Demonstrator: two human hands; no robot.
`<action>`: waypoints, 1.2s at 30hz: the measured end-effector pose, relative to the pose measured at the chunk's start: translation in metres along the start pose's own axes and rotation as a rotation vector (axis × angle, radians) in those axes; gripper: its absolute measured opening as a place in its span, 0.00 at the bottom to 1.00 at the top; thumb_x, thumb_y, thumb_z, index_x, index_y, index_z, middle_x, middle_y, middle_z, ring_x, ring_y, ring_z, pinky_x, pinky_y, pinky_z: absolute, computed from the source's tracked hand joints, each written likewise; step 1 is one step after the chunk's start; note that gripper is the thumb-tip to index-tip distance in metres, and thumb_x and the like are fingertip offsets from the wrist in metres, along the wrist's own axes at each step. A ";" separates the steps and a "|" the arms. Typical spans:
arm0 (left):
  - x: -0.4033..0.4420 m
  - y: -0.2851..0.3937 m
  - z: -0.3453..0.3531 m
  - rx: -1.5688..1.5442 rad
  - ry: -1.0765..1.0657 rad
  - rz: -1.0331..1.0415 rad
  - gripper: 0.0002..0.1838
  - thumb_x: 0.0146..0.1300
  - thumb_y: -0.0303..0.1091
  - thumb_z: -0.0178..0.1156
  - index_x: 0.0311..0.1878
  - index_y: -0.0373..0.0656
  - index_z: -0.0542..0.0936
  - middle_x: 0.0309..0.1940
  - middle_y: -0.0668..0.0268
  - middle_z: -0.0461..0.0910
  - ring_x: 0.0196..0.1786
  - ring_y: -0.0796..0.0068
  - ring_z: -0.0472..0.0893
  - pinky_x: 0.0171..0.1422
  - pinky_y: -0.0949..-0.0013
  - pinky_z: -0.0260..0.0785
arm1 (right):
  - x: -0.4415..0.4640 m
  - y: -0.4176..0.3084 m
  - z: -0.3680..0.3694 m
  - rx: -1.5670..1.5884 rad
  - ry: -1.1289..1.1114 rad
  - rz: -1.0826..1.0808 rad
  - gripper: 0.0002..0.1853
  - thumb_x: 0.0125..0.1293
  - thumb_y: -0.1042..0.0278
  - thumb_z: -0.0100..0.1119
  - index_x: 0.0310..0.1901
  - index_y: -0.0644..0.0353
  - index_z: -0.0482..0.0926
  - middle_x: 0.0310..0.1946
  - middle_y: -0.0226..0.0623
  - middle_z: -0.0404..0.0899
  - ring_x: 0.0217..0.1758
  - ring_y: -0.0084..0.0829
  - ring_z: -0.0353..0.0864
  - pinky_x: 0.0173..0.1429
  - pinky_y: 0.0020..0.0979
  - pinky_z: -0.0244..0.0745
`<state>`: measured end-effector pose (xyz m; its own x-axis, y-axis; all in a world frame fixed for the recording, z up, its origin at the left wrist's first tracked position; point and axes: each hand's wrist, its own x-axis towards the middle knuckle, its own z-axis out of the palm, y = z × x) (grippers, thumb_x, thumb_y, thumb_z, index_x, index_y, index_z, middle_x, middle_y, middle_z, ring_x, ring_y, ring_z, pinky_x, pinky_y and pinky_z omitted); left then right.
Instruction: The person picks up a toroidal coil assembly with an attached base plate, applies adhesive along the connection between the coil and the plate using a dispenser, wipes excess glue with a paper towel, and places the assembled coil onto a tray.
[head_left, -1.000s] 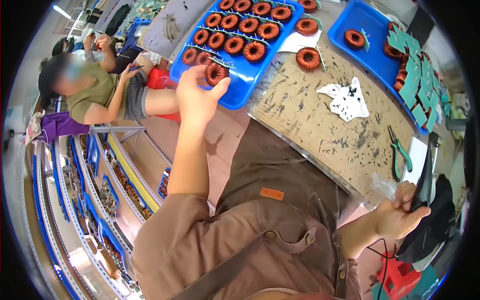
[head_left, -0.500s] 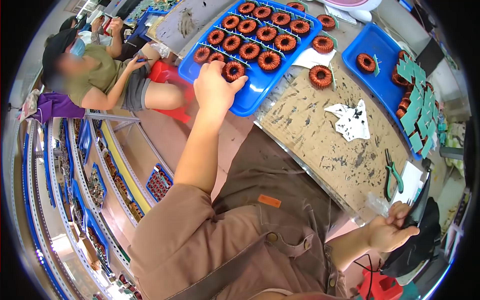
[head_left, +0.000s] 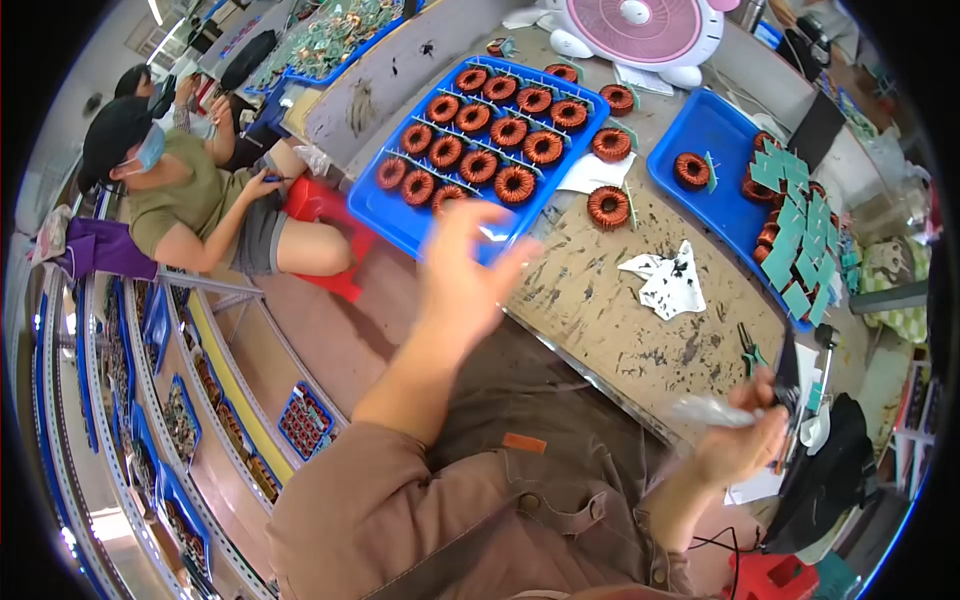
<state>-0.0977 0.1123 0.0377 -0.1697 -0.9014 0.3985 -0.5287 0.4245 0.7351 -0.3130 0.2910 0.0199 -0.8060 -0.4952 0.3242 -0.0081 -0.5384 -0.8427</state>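
My left hand (head_left: 462, 280), smeared by motion, is in front of the near edge of a blue tray (head_left: 380, 218). Its thumb and fingers are spread and I see nothing held. Rows of copper-wound ring coils (head_left: 514, 184) on small green boards fill most of that tray. At the right edge of the bench my right hand (head_left: 738, 445) is closed around a black tapered tool (head_left: 788, 385), whose kind I cannot make out. A crumpled clear plastic bag (head_left: 700, 408) shows beside those fingers. Pliers (head_left: 748, 345) lie just beyond, partly hidden.
A second blue tray (head_left: 712, 122) holds more coils and a pile of green boards (head_left: 800, 230). Several loose coils, one a near coil (head_left: 609, 207), stand between the trays. A stained white cloth (head_left: 668, 280) lies on the cardboard (head_left: 600, 290). A seated person (head_left: 195, 195) is at left.
My left hand has drawn back from the front-row coil in the tray and its fingers have spread. My right hand has shifted left with the black tool. The whole view has tilted.
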 end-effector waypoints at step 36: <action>-0.016 0.092 0.031 -0.314 -0.687 0.831 0.04 0.47 0.30 0.49 0.24 0.40 0.69 0.21 0.61 0.71 0.25 0.61 0.75 0.28 0.62 0.67 | 0.031 -0.033 0.080 -0.271 -0.063 0.188 0.12 0.45 0.72 0.40 0.14 0.71 0.68 0.21 0.51 0.70 0.24 0.34 0.69 0.30 0.29 0.66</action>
<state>-0.1694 0.1629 0.0814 -0.8462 -0.1434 0.5133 0.1785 0.8313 0.5264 -0.2906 0.2384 0.0924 -0.7702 -0.6145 0.1709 -0.0268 -0.2365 -0.9713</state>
